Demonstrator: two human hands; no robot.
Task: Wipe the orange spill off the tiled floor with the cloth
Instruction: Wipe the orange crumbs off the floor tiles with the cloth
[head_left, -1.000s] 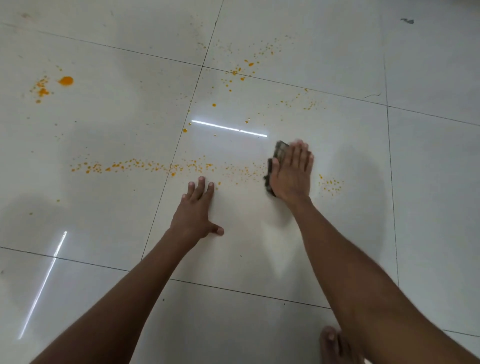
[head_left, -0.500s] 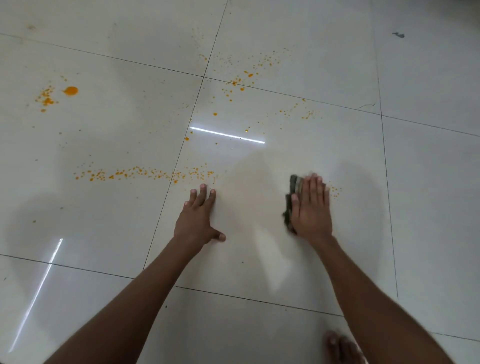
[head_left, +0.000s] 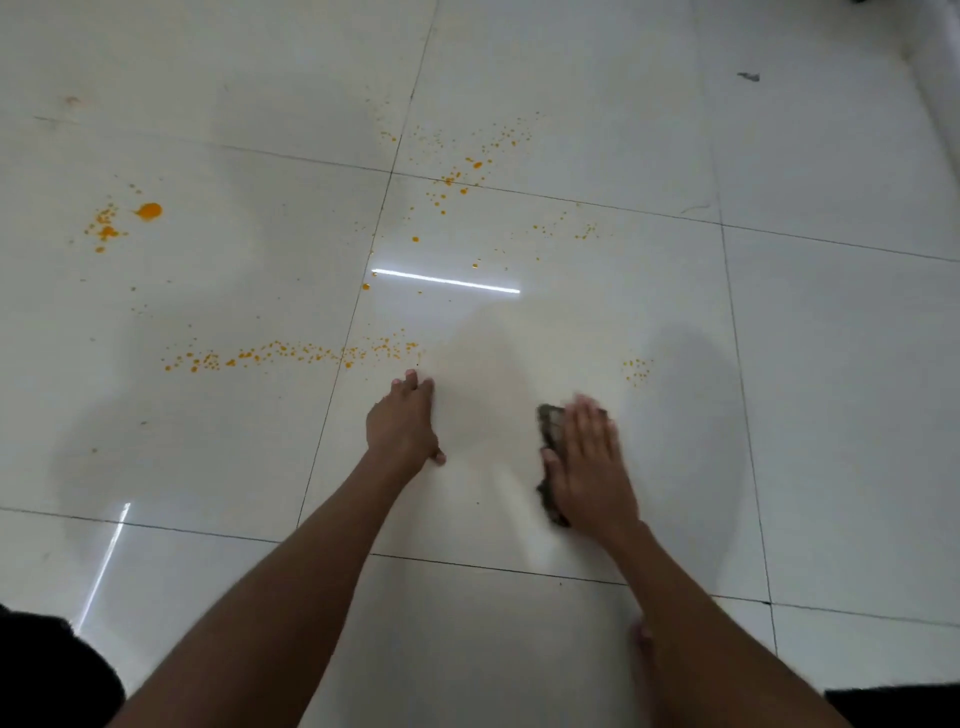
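Orange spill (head_left: 291, 354) lies as a line of droplets across the white tiled floor (head_left: 831, 364), left of my hands. More drops sit at the far left (head_left: 148, 211), around the tile joint ahead (head_left: 467, 171), and in a small patch at the right (head_left: 638, 369). My right hand (head_left: 592, 462) lies flat with straight fingers on a dark cloth (head_left: 549, 431), pressing it to the floor; most of the cloth is hidden under the palm. My left hand (head_left: 402, 423) rests flat on the tile, fingers straight, just below the droplet line.
A smeared damp patch (head_left: 488, 395) spreads between my hands. A foot (head_left: 644, 636) shows behind my right forearm. A small dark scrap (head_left: 748, 77) lies far right, near a white edge (head_left: 940, 78). Dark clothing fills the bottom left corner (head_left: 47, 670).
My right hand has dragged the cloth toward me, wiping away the droplets between my hands. The left hand has stayed planted on the tile.
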